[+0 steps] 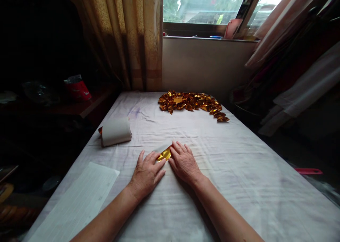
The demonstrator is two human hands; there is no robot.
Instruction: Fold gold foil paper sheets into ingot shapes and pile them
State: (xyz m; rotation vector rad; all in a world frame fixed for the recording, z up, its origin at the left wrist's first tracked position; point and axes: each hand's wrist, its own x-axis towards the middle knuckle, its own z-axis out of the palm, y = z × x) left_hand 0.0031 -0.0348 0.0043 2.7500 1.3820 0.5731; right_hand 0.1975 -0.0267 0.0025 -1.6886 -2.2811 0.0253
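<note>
Gold foil paper (164,154) lies on the white cloth-covered table (239,171), near its middle, pinned flat between both hands. The left hand (147,174) rests palm down with its fingers spread and flat, their tips on the near left edge of the foil. The right hand (184,162) also lies palm down, fingers extended and close together, pressing the right end of the sheet; neither hand curls around anything. Toward the far edge of the table, well apart from the hands, sits a heap of folded gold foil pieces (191,102). To the left lies a curled stack of sheets, white side out (115,131), and nearer, at the left corner, a lined white sheet (79,203).
</note>
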